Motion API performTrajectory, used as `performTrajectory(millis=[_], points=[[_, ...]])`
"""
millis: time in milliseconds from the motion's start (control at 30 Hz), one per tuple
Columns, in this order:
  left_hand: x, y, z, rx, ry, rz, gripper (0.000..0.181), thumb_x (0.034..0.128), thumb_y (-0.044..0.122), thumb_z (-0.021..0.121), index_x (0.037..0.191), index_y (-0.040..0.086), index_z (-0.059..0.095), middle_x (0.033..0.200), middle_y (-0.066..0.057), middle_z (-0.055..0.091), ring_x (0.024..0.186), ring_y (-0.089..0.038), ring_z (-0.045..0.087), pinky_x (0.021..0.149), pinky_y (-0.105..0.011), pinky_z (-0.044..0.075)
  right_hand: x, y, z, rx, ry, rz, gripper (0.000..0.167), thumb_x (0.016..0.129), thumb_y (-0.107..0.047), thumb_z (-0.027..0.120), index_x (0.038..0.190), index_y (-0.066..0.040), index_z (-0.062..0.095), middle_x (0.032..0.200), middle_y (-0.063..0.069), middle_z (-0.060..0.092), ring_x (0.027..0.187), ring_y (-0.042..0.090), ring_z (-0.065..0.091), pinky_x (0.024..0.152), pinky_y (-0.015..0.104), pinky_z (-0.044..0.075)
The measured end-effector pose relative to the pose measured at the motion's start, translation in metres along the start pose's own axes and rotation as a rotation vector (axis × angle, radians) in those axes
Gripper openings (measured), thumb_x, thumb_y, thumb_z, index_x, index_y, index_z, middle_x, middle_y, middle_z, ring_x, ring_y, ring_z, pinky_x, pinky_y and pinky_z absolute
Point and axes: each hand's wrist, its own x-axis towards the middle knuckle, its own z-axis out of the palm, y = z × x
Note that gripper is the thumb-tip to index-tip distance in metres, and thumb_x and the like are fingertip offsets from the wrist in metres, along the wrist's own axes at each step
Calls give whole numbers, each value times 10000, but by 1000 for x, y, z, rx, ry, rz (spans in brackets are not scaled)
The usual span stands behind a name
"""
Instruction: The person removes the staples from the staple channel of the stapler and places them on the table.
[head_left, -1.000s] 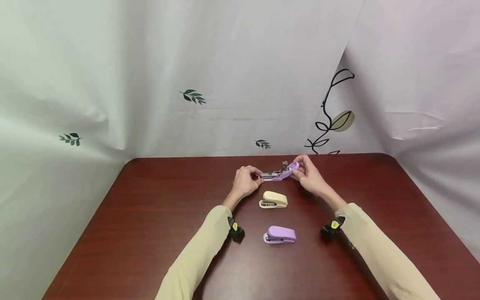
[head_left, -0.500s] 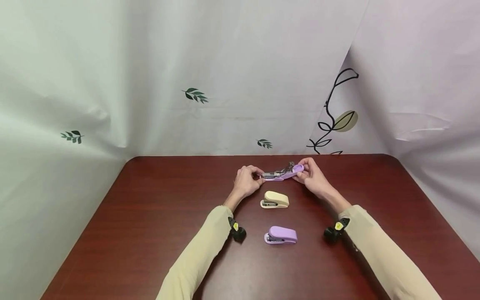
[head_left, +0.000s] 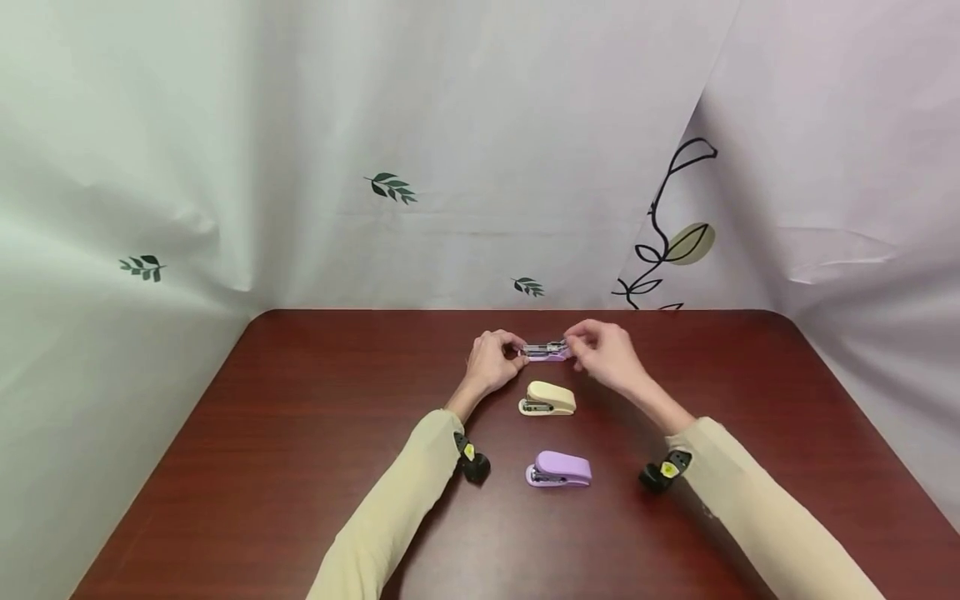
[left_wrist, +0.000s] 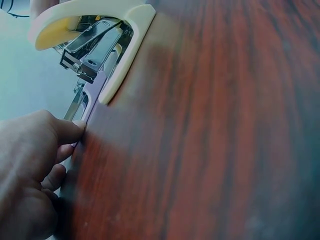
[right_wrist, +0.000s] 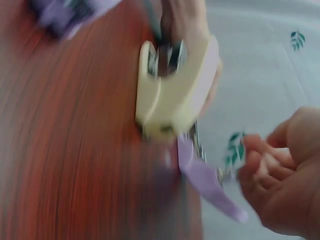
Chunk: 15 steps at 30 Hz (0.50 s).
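1. The left hand (head_left: 491, 364) pinches the left end of the unfolded stapler (head_left: 546, 353), far on the table (head_left: 300, 433), beyond the cream stapler (head_left: 551, 398).
2. The right hand (head_left: 609, 357) curls its fingers at the right end; whether they grip, I cannot tell.
3. Handling the bared metalwork seems in hand; next probably calls for steady left pressure, precise right fingertips.

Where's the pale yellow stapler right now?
In the head view, the pale yellow stapler lies on the table slightly right of centre, between the opened purple stapler farther back and the other purple stapler in front.
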Motion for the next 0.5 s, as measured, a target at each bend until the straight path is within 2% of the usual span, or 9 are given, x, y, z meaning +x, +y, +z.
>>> performTrajectory(millis=[100, 167, 333, 500], points=[[-1, 0, 0, -3, 1, -10, 161, 831, 200, 809, 983, 158, 777, 1002, 40, 681, 927, -193, 555, 747, -371, 449, 6, -4, 14, 52, -124, 128, 186, 978, -33, 586, 1062, 114, 663, 740, 116, 693, 537, 201, 617, 447, 274, 480], [-1, 0, 0, -1, -4, -14, 163, 832, 208, 809, 987, 164, 777, 1015, 41, 683, 938, -192, 556, 744, -380, 450, 10, -4, 21, 64, -155, 172, 197, 983, -32, 582, 1071, 129, 655, 723, 92, 684, 514, 145, 599, 444, 271, 486], [-1, -1, 2, 10, -14, -25, 167, 838, 223, 805, 997, 181, 778, 1021, 57, 682, 951, -179, 553, 736, -387, 446, 15, -2, 33, 97, -165, 221, 196, 976, -7, 575, 1064, 150, 651, 723, 111, 687, 497, 102, 589, 446, 272, 500], [-1, -1, 0, 8, -5, -30, 162, 835, 210, 806, 991, 178, 778, 1006, 56, 683, 941, -181, 552, 722, -390, 442, 18, -1, 39, 115, -166, 227, 195, 969, 9, 561, 1054, 161, 649, 727, 125, 686, 506, 106, 597, 447, 270, 501]])
